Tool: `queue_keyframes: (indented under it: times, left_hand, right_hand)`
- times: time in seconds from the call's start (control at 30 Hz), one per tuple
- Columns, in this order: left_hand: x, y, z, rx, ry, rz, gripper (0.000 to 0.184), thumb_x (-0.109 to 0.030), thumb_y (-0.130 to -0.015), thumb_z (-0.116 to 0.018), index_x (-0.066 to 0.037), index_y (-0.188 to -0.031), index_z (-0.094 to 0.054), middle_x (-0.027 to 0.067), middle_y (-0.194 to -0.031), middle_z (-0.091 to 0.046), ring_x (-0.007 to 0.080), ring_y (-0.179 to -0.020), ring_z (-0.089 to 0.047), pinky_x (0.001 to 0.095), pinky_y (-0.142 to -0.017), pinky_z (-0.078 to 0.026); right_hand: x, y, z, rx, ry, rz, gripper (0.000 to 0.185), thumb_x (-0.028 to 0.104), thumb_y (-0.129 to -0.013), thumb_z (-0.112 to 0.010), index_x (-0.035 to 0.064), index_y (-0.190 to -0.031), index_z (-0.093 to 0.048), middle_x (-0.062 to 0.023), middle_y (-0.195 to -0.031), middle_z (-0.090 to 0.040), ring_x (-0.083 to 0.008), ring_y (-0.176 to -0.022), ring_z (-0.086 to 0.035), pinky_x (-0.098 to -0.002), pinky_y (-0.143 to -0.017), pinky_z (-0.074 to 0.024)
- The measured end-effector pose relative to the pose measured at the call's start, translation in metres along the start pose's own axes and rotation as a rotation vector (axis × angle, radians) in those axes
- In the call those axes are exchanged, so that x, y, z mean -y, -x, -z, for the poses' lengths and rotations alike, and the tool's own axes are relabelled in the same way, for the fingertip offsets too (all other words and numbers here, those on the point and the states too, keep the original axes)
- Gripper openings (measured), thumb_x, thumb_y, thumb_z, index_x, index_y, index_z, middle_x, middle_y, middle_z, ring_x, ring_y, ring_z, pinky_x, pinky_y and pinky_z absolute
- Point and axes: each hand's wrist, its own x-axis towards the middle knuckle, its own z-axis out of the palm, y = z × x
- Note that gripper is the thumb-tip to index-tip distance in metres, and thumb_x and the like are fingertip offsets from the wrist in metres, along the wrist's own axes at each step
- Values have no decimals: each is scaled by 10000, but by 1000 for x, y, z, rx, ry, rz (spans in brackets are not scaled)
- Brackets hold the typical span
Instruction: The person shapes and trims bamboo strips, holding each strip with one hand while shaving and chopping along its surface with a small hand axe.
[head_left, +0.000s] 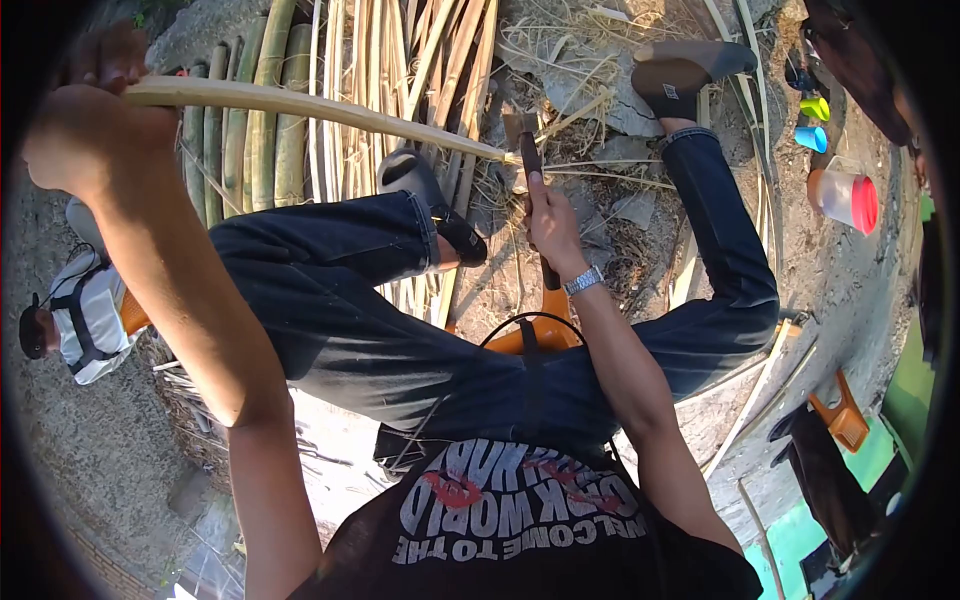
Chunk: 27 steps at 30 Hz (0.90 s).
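My left hand (95, 140), raised at the upper left, is closed around one end of a long pale bamboo strip (320, 108). The strip slopes down to the right, its far end meeting a dark-bladed knife (529, 150). That knife is in my right hand (555, 228), fingers wrapped about it and thumb laid along it. Whether the edge has entered the strip I cannot tell. Under the strip, split bamboo lengths (400, 55) and thin shavings (560, 45) cover the ground.
Green bamboo poles (268, 80) lie at the upper left. My sandalled feet are spread on either side of the knife. A red-lidded container (845, 200), a blue cup (811, 138) and a green cup (815, 108) stand at right. Another person (90, 315) is at far left.
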Motion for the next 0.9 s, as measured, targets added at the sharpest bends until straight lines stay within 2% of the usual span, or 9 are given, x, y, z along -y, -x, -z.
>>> queue_keyframes:
  times: [0.13,0.23,0.27,0.3,0.4,0.47,0.7,0.77,0.9]
  left_hand:
    - [-6,9,-3,-141,-39,127,194,-225,-887,-447,-153,-714,-397,17,-596,-291,156,-493,-291,307,-503,-289]
    - [-4,8,-2,-96,-29,78,257,-286,-922,-452,-138,-718,-398,21,-603,-303,157,-508,-305,311,-509,-300]
    - [-2,8,-3,-93,-6,52,262,-273,-928,-452,-131,-717,-391,22,-607,-303,156,-513,-307,313,-510,-302]
    - [-3,8,-3,-90,19,20,266,-260,-935,-453,-124,-717,-383,22,-611,-303,155,-519,-309,314,-511,-304]
    - [-11,10,-14,-147,-21,46,259,-189,-935,-457,-124,-705,-358,17,-613,-294,153,-521,-315,309,-503,-299]
    - [-11,13,-7,-171,-41,62,266,-181,-957,-426,-122,-703,-374,10,-614,-291,145,-518,-309,303,-499,-302]
    - [-2,12,10,-209,-16,75,278,-193,-971,-440,-124,-702,-415,4,-608,-311,136,-494,-289,300,-489,-313]
    - [2,9,18,-185,-40,48,285,-176,-969,-441,-123,-692,-402,5,-606,-306,137,-494,-288,300,-491,-312]
    - [10,21,18,-81,-42,92,302,-131,-949,-450,-127,-668,-340,0,-605,-280,151,-491,-294,307,-500,-310]
  right_hand:
    - [77,44,8,36,-473,169,585,619,-1036,-452,81,-822,-539,34,-626,-480,-60,-494,-428,-251,-429,-338]
    - [12,17,-7,-84,-196,467,581,577,-1056,-445,61,-807,-545,15,-621,-487,-80,-510,-456,-278,-461,-359]
    - [-15,4,-6,-47,131,337,609,569,-1060,-429,39,-783,-539,-12,-608,-497,-118,-519,-494,-318,-493,-382]
    - [-41,-14,-6,121,370,-100,650,550,-1053,-434,-42,-845,-604,-201,-628,-563,-424,-572,-509,-477,-587,-442]
    - [-55,-25,-7,16,443,12,694,595,-1037,-445,-36,-788,-589,-148,-582,-560,-340,-526,-554,-439,-531,-434]
    - [2,1,-1,87,-211,-339,629,650,-1023,-436,86,-749,-487,-1,-556,-433,-116,-442,-414,-304,-433,-337]
    - [26,11,-5,12,-531,374,586,563,-1052,-461,57,-769,-548,16,-604,-484,-82,-524,-480,-291,-453,-357]
    - [-56,-19,-12,69,198,135,589,590,-1047,-432,68,-797,-540,13,-589,-472,-112,-504,-459,-290,-468,-356]
    - [-25,-24,-17,135,-73,-387,646,614,-1043,-421,55,-738,-537,-23,-565,-482,-157,-474,-460,-330,-471,-364]
